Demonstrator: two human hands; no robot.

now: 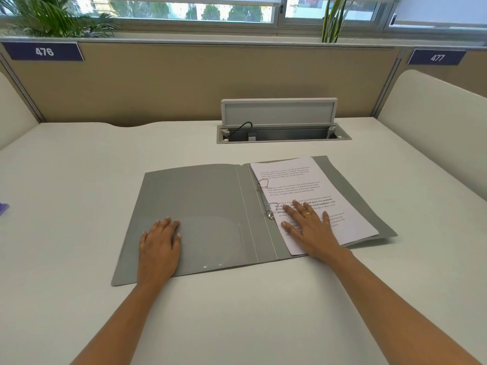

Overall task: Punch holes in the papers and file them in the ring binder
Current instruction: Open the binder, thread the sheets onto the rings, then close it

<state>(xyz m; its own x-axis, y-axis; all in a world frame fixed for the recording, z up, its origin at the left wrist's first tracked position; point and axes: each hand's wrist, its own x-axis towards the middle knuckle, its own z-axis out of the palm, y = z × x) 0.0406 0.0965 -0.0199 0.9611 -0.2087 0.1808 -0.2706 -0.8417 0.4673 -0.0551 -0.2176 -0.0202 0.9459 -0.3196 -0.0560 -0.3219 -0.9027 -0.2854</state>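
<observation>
A grey ring binder [205, 196] lies open flat on the white desk [237, 325]. A stack of printed white papers [297, 180] sits on its right half, threaded on two metal rings [271, 206] beside the spine. My left hand [160, 241] rests flat, fingers straight, on the clear pocket of the left inside cover. My right hand [308, 227] presses flat on the lower part of the papers, fingers spread and pointing toward the lower ring.
An open cable tray [283, 134] with a raised lid and a plugged cable sits in the desk behind the binder. A tan partition with signs 476 and 477 closes the back. A small purple object [3, 208] shows at the left edge.
</observation>
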